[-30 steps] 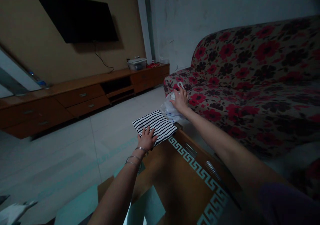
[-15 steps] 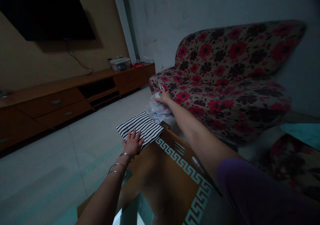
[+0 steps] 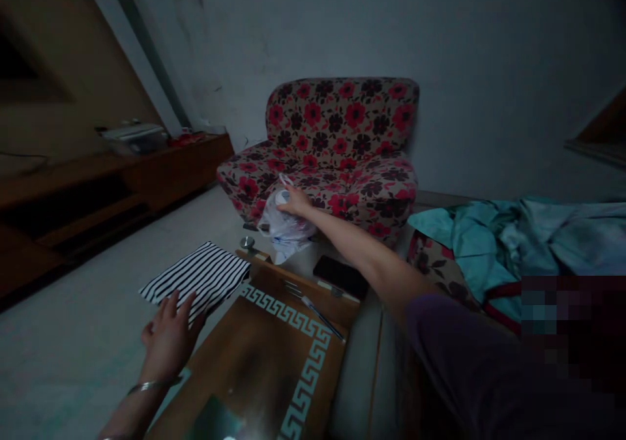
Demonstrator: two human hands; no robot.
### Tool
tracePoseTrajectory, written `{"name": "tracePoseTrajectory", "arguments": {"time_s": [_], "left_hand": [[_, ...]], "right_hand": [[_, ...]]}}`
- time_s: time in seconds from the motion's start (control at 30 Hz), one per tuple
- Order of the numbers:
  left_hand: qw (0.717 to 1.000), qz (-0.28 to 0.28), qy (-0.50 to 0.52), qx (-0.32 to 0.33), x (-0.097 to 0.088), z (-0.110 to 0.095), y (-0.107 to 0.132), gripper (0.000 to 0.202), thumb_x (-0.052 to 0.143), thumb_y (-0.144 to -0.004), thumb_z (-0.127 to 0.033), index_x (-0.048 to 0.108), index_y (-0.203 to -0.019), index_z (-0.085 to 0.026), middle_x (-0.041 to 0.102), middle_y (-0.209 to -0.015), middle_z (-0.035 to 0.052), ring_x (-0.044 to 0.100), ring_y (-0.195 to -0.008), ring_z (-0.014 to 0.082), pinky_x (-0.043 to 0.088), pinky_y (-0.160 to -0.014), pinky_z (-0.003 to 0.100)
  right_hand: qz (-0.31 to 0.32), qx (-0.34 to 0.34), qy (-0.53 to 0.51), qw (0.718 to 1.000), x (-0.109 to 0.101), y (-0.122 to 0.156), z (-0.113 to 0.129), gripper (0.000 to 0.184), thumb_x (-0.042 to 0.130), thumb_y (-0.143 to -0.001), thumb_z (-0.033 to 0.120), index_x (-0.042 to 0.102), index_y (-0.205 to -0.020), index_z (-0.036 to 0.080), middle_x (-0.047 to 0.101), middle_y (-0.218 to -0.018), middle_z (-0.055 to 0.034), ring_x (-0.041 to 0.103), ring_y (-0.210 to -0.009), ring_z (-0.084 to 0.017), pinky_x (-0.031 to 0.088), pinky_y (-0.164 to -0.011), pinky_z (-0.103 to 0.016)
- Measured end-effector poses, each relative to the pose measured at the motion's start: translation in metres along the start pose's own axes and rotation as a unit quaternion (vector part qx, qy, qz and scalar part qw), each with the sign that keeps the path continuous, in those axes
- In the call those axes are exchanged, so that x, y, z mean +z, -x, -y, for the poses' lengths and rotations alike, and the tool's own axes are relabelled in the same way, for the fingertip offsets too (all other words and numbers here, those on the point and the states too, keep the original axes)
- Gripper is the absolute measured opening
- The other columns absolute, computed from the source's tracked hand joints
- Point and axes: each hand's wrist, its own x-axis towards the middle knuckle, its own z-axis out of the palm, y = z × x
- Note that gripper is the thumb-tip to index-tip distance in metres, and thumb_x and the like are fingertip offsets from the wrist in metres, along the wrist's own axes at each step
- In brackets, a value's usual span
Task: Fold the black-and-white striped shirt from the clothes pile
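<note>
My right hand (image 3: 295,202) is stretched out over the table and rests on top of a crumpled white plastic bag (image 3: 285,228), its fingers bunched on the bag's upper part. The bag sits just in front of the armchair's seat. My left hand (image 3: 169,339) hangs with its fingers spread at the lower edge of a folded black-and-white striped cloth (image 3: 195,278). That cloth lies at the table's corner, and a thin metal bangle circles my left wrist.
The table (image 3: 288,316) has a Greek-key border and holds a black phone (image 3: 341,277) and a thin pen-like tool (image 3: 315,316). A red-floral armchair (image 3: 337,140) stands behind it. Teal cloth (image 3: 508,244) lies at right, and a wooden cabinet (image 3: 171,160) runs along the left wall.
The view has swung right, bringing the phone and teal cloth in. My left hand has drawn back from the striped cloth toward the lower left. My right hand stays on the bag.
</note>
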Motion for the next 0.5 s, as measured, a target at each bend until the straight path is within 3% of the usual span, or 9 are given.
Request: {"name": "tracePoseTrajectory", "arguments": {"time_s": [0.13, 0.27, 0.33, 0.4, 0.5], "left_hand": [[0.999, 0.028, 0.006, 0.03, -0.038, -0.006, 0.066, 0.047, 0.03, -0.092, -0.038, 0.052, -0.129, -0.02, 0.037, -0.147, 0.0137, 0.037, -0.133, 0.0314, 0.041, -0.097, 0.051], [0.997, 0.044, 0.047, 0.034, -0.053, 0.002, 0.129, 0.047, 0.033, -0.09, -0.041, 0.051, -0.129, -0.023, 0.039, -0.146, 0.0131, 0.041, -0.131, 0.0307, 0.043, -0.096, 0.05], [0.995, 0.049, 0.087, 0.029, -0.062, -0.005, 0.153, 0.046, 0.037, -0.089, -0.04, 0.052, -0.128, -0.021, 0.041, -0.144, 0.0139, 0.043, -0.129, 0.0299, 0.042, -0.099, 0.048], [0.989, 0.05, 0.138, 0.029, -0.074, -0.025, 0.169, 0.046, 0.041, -0.089, -0.04, 0.051, -0.128, -0.019, 0.042, -0.143, 0.0143, 0.044, -0.128, 0.0283, 0.04, -0.103, 0.045], [0.976, 0.042, 0.211, 0.037, -0.095, -0.078, 0.174, 0.046, 0.044, -0.09, -0.038, 0.047, -0.132, -0.018, 0.04, -0.144, 0.0133, 0.041, -0.131, 0.025, 0.035, -0.109, 0.042]], "right_hand": [[-0.026, 0.042, -0.017, 0.999, -0.037, 0.024, -0.058, 0.081, 0.067, -0.07, 0.054, 0.041, -0.139, 0.022, 0.052, -0.127, -0.0128, 0.055, -0.111, -0.027, 0.045, -0.091, -0.034], [-0.04, 0.046, -0.001, 0.998, -0.067, 0.051, -0.107, 0.079, 0.068, -0.068, 0.052, 0.045, -0.138, 0.021, 0.052, -0.127, -0.0137, 0.055, -0.11, -0.027, 0.046, -0.091, -0.035], [-0.045, 0.043, 0.009, 0.998, -0.082, 0.066, -0.123, 0.08, 0.069, -0.068, 0.051, 0.046, -0.137, 0.021, 0.052, -0.127, -0.014, 0.055, -0.109, -0.027, 0.046, -0.091, -0.035], [-0.047, 0.026, 0.012, 0.998, -0.097, 0.078, -0.132, 0.08, 0.069, -0.067, 0.052, 0.046, -0.138, 0.02, 0.053, -0.125, -0.0142, 0.056, -0.108, -0.026, 0.046, -0.091, -0.035], [-0.061, -0.012, 0.007, 0.998, -0.121, 0.093, -0.132, 0.08, 0.07, -0.066, 0.052, 0.048, -0.137, 0.021, 0.056, -0.121, -0.0137, 0.057, -0.106, -0.025, 0.046, -0.091, -0.034]]}}
